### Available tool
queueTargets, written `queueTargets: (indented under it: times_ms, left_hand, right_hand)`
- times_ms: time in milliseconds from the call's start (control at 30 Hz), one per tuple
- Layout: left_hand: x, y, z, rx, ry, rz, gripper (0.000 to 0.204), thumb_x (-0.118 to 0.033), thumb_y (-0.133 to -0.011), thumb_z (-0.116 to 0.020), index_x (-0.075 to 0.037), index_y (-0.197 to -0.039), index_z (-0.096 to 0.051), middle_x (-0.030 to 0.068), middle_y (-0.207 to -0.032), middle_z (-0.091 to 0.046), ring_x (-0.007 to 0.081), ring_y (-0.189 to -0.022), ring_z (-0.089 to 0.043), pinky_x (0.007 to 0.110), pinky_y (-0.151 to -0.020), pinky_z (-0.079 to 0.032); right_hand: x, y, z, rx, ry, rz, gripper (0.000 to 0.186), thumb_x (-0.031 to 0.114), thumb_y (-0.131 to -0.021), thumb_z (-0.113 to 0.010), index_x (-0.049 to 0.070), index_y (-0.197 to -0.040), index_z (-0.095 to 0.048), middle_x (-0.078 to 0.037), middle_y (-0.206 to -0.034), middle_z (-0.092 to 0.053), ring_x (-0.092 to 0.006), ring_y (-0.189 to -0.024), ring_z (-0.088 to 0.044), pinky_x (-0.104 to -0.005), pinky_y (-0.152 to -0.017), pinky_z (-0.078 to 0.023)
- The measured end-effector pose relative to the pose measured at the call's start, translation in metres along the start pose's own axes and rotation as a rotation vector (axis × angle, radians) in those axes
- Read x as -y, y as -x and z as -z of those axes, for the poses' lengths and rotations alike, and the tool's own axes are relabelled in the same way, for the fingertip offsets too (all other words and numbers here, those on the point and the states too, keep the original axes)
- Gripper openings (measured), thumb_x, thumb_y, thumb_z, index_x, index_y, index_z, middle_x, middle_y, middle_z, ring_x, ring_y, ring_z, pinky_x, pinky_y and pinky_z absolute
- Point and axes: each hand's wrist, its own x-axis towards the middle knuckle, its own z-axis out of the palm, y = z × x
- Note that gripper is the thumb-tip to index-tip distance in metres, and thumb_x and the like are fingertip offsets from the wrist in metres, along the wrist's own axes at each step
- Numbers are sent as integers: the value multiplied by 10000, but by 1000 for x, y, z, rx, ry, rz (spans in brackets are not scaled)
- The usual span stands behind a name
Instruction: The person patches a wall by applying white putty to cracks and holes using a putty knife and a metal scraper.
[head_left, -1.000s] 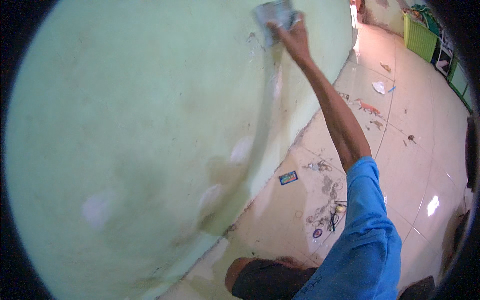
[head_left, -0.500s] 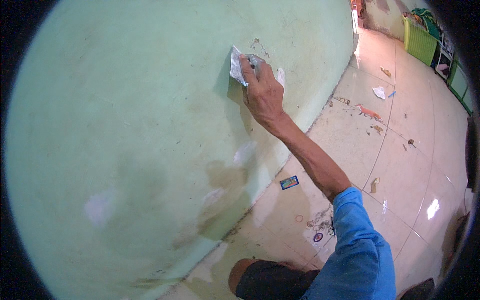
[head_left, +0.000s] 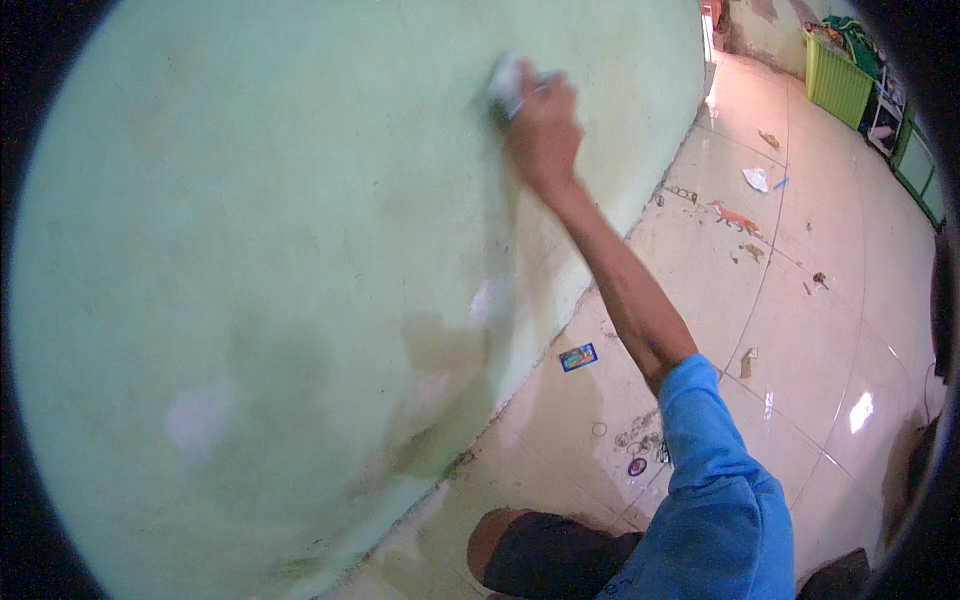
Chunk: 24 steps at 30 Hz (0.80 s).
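Note:
My right hand [head_left: 547,135] is closed on a putty knife [head_left: 507,84], its flat blade coated in white paste. The blade lies against the pale green wall [head_left: 300,190], blurred by motion, and covers the spot with chipped paint. White filler patches show lower on the wall: one [head_left: 489,300] below my wrist and another [head_left: 196,420] farther left. My right arm, in a blue sleeve [head_left: 715,480], reaches up from the lower edge. My left hand is out of sight.
Light floor tiles [head_left: 830,330] run along the wall's foot. On them lie a small blue card [head_left: 578,357], a fox cut-out [head_left: 735,218], a white scrap [head_left: 755,179], a round badge [head_left: 637,466] and bits of debris. A green basket [head_left: 837,82] stands far right. My knee [head_left: 490,540] is near the wall.
My right hand has moved up and slightly right along the wall with the putty knife, over the chipped spot. The forearm has swung a little more upright.

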Motion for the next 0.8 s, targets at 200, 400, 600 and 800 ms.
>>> queueTargets:
  times_ms: [200, 400, 600, 800]
  left_hand:
    - [4, 5, 3, -32, 53, 65, 263, -237, -903, -517, 18, -884, -578, 89, -732, -546, 217, -636, -488, 360, -589, -420]
    - [-52, 13, -24, -38, 129, 101, 239, -221, -905, -516, 8, -900, -582, 99, -738, -550, 214, -614, -485, 350, -562, -413]
    - [-74, 28, -33, -72, 188, 8, 236, -192, -891, -558, 40, -880, -597, 111, -747, -555, 228, -629, -500, 353, -578, -438]
    - [-166, 5, 3, 20, 185, 19, 246, -174, -861, -563, 71, -868, -589, 133, -765, -571, 236, -630, -527, 355, -573, -459]
  right_hand:
    - [-28, 10, -29, 5, 37, 38, 547, 54, -808, -551, 110, -1344, -462, -214, -1066, -522, -373, -973, -548, -430, -685, -520]
    - [-22, -56, -15, 224, -63, -69, 567, 80, -860, -513, 60, -1407, -363, -275, -1294, -462, -458, -1211, -445, -512, -884, -493]
    - [6, -84, 23, 26, -165, 261, 612, 27, -766, -570, 56, -1359, -426, -252, -1144, -510, -369, -975, -542, -455, -678, -548]
    - [44, -125, 54, 240, -115, 246, 640, -1, -793, -523, 21, -1407, -343, -278, -1221, -479, -408, -1011, -534, -499, -762, -539]
